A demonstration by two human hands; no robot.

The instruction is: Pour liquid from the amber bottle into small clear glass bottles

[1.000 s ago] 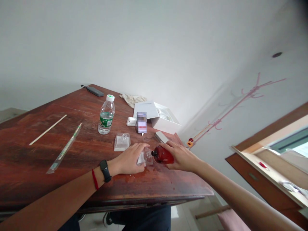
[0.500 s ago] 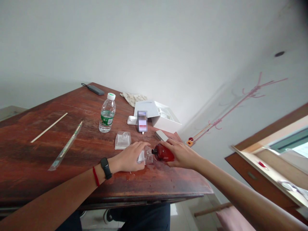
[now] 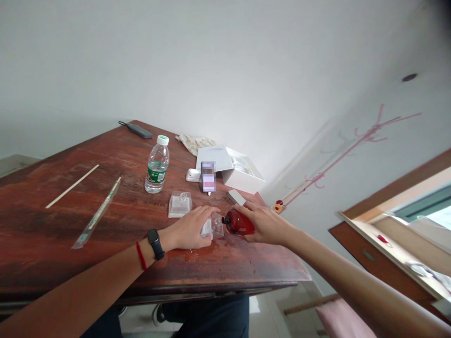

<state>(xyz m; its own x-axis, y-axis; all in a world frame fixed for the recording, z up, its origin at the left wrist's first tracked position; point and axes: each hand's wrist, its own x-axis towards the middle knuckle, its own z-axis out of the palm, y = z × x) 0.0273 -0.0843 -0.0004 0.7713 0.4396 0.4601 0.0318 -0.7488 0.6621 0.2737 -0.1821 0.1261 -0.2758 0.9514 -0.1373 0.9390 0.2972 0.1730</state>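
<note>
My left hand (image 3: 195,228) is wrapped round a small clear plastic container (image 3: 217,226) with something white in it, tipped on its side over the table. My right hand (image 3: 265,224) grips a red bottle (image 3: 240,222), also lying sideways. The bottle's dark neck points left, right by the container's clear end; whether they touch I cannot tell. A second clear container (image 3: 180,204), with a white part, stands beyond my left hand. Drops of liquid (image 3: 192,258) wet the wood in front of my hands.
On the wooden table (image 3: 116,150) stands a water bottle (image 3: 156,166). A wooden stick (image 3: 72,187) and a wrapped stick (image 3: 98,211) lie at left. Behind my hands are a phone (image 3: 208,177), a white box (image 3: 243,173), a grey block (image 3: 236,197) and a cloth (image 3: 193,143).
Almost nothing differs. Both hands keep their grips in nearly the same place, and the view has shifted very slightly.
</note>
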